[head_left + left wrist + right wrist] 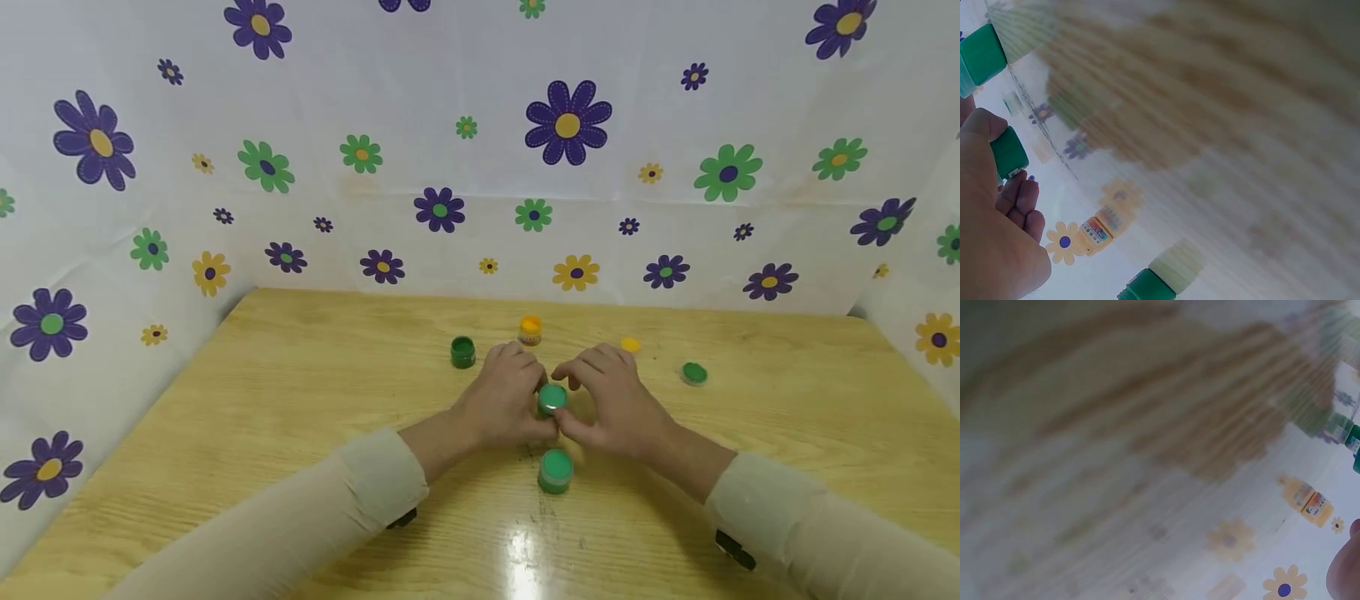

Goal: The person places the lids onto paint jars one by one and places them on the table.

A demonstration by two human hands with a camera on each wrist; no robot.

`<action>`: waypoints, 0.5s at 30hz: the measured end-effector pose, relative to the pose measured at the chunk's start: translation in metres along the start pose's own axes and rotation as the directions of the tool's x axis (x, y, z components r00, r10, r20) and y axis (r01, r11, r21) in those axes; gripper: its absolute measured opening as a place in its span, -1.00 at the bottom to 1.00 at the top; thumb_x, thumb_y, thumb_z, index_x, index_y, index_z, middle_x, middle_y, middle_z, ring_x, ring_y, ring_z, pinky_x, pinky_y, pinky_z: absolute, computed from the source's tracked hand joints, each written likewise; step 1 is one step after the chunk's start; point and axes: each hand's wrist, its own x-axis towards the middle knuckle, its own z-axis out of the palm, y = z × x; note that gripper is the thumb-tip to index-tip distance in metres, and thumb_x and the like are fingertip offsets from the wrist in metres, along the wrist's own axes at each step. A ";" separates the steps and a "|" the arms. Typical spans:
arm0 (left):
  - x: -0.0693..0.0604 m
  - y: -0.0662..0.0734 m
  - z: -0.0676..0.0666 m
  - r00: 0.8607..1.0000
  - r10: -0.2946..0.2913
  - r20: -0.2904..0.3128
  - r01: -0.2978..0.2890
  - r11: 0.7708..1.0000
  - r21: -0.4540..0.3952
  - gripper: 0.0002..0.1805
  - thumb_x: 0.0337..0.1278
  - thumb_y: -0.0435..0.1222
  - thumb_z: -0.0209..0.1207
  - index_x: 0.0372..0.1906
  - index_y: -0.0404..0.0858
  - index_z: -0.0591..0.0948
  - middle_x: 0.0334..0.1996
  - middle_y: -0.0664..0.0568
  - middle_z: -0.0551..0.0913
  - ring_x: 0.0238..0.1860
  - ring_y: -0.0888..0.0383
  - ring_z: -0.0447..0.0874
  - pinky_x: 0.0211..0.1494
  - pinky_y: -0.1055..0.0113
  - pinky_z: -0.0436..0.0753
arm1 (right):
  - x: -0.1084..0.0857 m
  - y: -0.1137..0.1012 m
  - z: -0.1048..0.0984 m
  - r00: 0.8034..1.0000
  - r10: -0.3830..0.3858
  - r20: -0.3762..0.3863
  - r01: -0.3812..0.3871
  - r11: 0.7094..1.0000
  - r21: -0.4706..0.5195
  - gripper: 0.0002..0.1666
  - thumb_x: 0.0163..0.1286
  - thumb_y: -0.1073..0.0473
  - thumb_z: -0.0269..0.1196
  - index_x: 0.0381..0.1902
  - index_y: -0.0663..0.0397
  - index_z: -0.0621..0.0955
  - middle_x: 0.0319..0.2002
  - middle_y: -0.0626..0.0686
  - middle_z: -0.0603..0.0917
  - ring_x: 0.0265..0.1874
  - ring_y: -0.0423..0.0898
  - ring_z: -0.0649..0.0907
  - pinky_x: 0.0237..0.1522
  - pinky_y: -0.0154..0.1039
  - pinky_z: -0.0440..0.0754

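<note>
My left hand [506, 402] grips a small green paint jar [552, 397] from its left side, above the table. In the left wrist view, its thumb and fingers close on the green jar [1010, 153]. At the jar's right is my right hand [613, 404], its thumb at the near edge of the lid. The right index finger is bent and appears a little apart from the jar. Another green paint jar [556, 472] with a light green top stands just in front of the hands. Only a sliver of the right hand [1346, 572] shows in the right wrist view.
Behind the hands stand an open dark green jar [462, 352] and an open orange jar [530, 331]. An orange lid [630, 344] and a green lid [693, 372] lie to the right on the wooden table [315, 375]. A flowered white cloth [480, 167] hangs behind.
</note>
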 end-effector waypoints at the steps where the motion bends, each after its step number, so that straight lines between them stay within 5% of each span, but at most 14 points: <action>1: 0.001 0.000 -0.001 1.000 -0.003 -0.006 0.003 1.000 0.001 -0.63 -0.09 0.01 0.41 -0.32 -0.18 0.64 -0.33 0.12 0.66 -0.15 0.14 0.41 0.22 0.14 0.37 | 0.001 0.000 0.000 1.000 -0.013 -0.003 0.013 1.000 0.001 -0.66 0.14 0.07 0.30 -0.13 0.06 0.64 -0.33 -0.02 0.56 -0.22 -0.10 0.43 0.07 0.06 0.30; 15: -0.004 -0.001 0.004 0.999 0.019 -0.032 -0.019 1.000 0.002 -0.60 -0.12 0.02 0.44 -0.32 -0.17 0.64 -0.35 0.11 0.67 -0.16 0.14 0.43 0.19 0.12 0.40 | -0.002 0.001 0.007 0.996 -0.076 -0.039 0.076 0.997 -0.002 -0.73 0.10 0.09 0.31 -0.23 0.04 0.64 -0.36 -0.03 0.56 -0.24 -0.11 0.43 0.02 0.01 0.30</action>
